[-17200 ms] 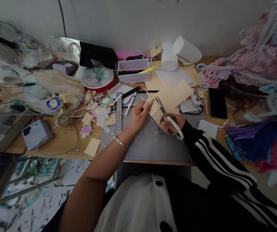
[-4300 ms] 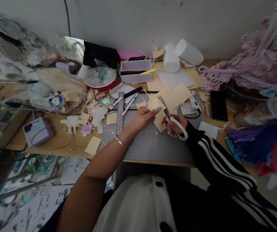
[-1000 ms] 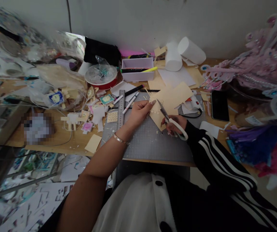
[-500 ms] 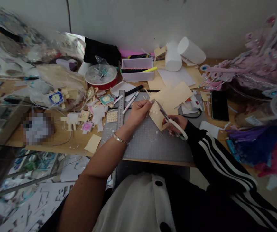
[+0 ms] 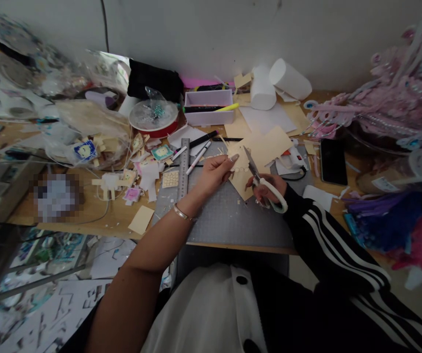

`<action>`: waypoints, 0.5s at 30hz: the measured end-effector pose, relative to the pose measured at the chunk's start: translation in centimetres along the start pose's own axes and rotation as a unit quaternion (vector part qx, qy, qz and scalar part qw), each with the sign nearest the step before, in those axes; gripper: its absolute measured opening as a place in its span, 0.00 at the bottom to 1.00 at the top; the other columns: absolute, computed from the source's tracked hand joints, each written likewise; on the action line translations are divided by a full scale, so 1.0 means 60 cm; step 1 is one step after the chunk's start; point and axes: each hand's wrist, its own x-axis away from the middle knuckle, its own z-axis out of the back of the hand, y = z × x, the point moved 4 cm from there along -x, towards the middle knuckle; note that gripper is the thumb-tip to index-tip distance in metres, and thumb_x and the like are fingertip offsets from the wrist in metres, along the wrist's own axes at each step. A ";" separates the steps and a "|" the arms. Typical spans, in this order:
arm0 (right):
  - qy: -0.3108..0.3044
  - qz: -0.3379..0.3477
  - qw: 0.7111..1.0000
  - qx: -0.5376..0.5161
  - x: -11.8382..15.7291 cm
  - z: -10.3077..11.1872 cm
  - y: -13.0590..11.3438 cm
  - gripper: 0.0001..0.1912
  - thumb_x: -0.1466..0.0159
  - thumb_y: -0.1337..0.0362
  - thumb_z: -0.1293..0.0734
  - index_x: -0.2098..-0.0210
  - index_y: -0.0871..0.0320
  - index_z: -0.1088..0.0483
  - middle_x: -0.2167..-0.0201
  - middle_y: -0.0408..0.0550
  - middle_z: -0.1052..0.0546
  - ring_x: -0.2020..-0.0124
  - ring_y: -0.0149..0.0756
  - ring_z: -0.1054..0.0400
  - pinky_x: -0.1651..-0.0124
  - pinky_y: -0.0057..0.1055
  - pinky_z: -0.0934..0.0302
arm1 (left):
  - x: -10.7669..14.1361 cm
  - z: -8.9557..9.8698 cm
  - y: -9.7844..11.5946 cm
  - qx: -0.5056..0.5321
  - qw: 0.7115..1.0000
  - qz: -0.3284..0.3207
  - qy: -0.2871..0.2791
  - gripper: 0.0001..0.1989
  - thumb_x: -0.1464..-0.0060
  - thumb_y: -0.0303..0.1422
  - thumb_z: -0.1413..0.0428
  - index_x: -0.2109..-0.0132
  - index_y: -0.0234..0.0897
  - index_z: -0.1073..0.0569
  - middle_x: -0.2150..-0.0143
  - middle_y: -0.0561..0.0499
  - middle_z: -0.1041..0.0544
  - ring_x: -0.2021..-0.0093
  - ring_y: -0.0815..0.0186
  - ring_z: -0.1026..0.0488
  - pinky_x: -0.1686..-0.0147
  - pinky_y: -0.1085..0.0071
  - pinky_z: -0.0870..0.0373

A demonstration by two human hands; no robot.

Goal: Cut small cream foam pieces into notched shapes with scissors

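Observation:
My left hand (image 5: 216, 171) is closed in a pinch, thumb against forefinger, over cream card. Whatever is between its fingertips is too small and too like the background to make out. In my right hand (image 5: 271, 186) is a pair of scissors (image 5: 275, 195) with white handles, their blades pointing up and left, close to the left fingertips. Beneath both hands lie a cream card sheet (image 5: 275, 142) and a pointed cream piece (image 5: 240, 186), on a grey cutting mat (image 5: 218, 220). Several small rounded cream shapes are beside the left fingertips.
Left of the mat are a steel ruler (image 5: 184, 169), a white pen (image 5: 198, 158) and small drawn cards. Behind stand a lilac pen box (image 5: 211, 116) and a red-rimmed spool (image 5: 159, 128). To the right are a phone (image 5: 333, 162) and pink beaded decorations (image 5: 390, 93).
The scissors and right hand have shifted slightly right, and the blades have drawn a little away from the left fingertips. My left hand has dropped a little and stays pinched.

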 end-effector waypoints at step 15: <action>-0.019 0.024 0.999 0.038 0.014 -0.004 -0.030 0.33 0.46 0.34 0.33 0.65 0.60 0.32 0.84 0.41 0.32 0.87 0.30 0.40 0.84 0.29 0.41 | 0.014 -0.036 -0.016 0.017 0.992 0.057 -0.110 0.30 0.54 0.57 0.38 0.83 0.35 0.33 0.89 0.57 0.38 0.87 0.77 0.46 0.84 0.75 0.53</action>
